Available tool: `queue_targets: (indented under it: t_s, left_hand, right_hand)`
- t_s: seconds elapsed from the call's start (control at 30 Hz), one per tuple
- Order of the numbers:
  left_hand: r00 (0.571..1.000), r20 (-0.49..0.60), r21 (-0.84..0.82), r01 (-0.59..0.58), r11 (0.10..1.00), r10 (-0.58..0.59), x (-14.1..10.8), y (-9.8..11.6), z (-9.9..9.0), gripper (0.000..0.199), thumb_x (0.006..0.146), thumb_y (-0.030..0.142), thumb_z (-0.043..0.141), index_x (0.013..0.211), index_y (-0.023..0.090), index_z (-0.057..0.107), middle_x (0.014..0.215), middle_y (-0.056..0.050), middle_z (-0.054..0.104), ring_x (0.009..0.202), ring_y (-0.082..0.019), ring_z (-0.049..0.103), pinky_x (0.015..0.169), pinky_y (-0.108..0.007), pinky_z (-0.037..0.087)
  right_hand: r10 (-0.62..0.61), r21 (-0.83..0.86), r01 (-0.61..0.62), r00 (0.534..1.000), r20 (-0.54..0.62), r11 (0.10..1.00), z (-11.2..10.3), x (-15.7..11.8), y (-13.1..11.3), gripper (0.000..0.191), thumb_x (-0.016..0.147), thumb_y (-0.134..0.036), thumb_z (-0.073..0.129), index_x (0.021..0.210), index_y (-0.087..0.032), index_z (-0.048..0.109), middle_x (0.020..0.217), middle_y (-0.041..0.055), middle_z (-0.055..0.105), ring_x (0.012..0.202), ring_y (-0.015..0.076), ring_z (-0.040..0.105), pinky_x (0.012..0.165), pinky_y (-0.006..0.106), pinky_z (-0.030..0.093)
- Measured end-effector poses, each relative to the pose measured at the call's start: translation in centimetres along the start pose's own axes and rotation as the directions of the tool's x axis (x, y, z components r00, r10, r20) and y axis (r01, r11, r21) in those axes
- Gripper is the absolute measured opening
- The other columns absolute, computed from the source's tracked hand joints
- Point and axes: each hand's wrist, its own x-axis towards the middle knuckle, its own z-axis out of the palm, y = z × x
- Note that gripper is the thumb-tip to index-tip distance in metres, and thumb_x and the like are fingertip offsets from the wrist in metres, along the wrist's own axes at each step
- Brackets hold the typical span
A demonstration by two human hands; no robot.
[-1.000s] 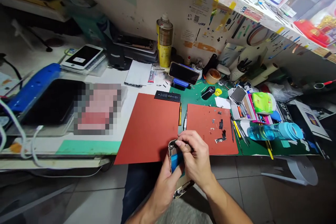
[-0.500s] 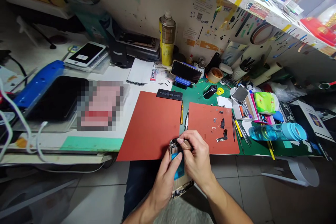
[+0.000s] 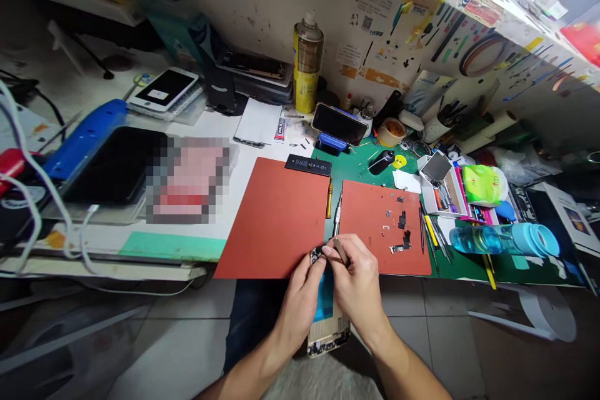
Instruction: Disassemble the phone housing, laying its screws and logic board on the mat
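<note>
My left hand [image 3: 299,295] is closed around the left side of an opened gold phone housing [image 3: 323,330], tilted over my lap. A blue sheet [image 3: 324,301] lies inside the housing, and small dark parts line its lower end. At the upper end, my right hand [image 3: 360,276] has its fingers pinched together over the corner. A flat brownish piece [image 3: 341,251] shows between those fingers; its kind is unclear. Both thumbs are close to the dark parts at the top corner, which they partly cover.
Before me lie two red mats [image 3: 281,219], with a phone battery [image 3: 308,164], a gold screwdriver [image 3: 329,197] and a silver pen-like tool [image 3: 337,215]. Small phone parts [image 3: 401,240] are on the right mat. A blue water bottle [image 3: 506,239] lies right; a spray can [image 3: 308,65] stands behind.
The view has shifted slightly, so the bench appears farther right and a little higher. Both hands stay on the housing; my left thumb has moved up toward its top corner, uncovering more blue sheet.
</note>
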Motion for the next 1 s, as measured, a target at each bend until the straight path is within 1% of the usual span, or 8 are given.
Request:
queue_targets:
  t_s: [0.17,0.5,0.63,0.8,1.0]
  left_hand:
    - [1.000,0.008,0.022,-0.020,1.000,0.020,0.14,0.13,0.11,0.043,0.098,0.055,0.065,0.122,0.019,0.074,0.133,-0.010,0.075,0.129,-0.030,0.065,0.114,-0.038,0.048]
    - [1.000,0.005,0.055,-0.026,0.998,0.026,0.49,0.22,0.16,0.038,0.097,0.050,0.066,0.118,0.020,0.075,0.127,-0.009,0.077,0.124,-0.029,0.068,0.109,-0.036,0.050]
    - [1.000,0.016,0.050,-0.027,0.998,0.026,0.61,-0.11,0.05,0.037,0.098,0.048,0.064,0.120,0.020,0.074,0.128,-0.008,0.076,0.125,-0.029,0.067,0.111,-0.037,0.048]
    - [1.000,0.025,0.034,-0.002,0.999,0.001,0.66,-0.25,-0.07,0.036,0.099,0.045,0.061,0.120,0.018,0.074,0.126,-0.009,0.077,0.120,-0.029,0.068,0.106,-0.038,0.051]
    - [0.999,0.038,0.012,0.001,1.000,-0.001,0.45,-0.12,-0.16,0.034,0.099,0.040,0.062,0.122,0.019,0.074,0.127,-0.007,0.076,0.121,-0.028,0.067,0.104,-0.036,0.051]
  right_hand:
    - [0.045,0.044,-0.045,0.999,0.003,0.998,-0.10,0.12,-0.15,0.018,0.099,-0.015,0.061,0.084,-0.023,0.068,0.089,0.0014,0.068,0.080,0.0165,0.064,0.073,0.026,0.050]
    - [0.051,0.052,-0.050,0.999,-0.006,0.997,-0.07,0.06,0.09,0.017,0.099,-0.017,0.061,0.085,-0.023,0.070,0.090,0.0017,0.069,0.082,0.0163,0.065,0.074,0.025,0.050]
    - [0.055,0.052,-0.055,0.998,-0.005,0.997,-0.07,0.02,0.14,0.017,0.099,-0.018,0.061,0.085,-0.023,0.070,0.091,0.0016,0.069,0.082,0.0162,0.065,0.074,0.025,0.050]
    - [0.057,0.055,-0.056,0.998,-0.001,0.997,-0.04,0.06,0.19,0.017,0.099,-0.019,0.061,0.086,-0.023,0.070,0.091,0.0020,0.070,0.082,0.0170,0.066,0.074,0.026,0.051]
    - [0.062,0.058,-0.062,0.998,0.000,0.996,0.02,-0.03,0.22,0.016,0.099,-0.019,0.062,0.087,-0.023,0.071,0.092,0.0019,0.070,0.082,0.0168,0.066,0.074,0.026,0.051]
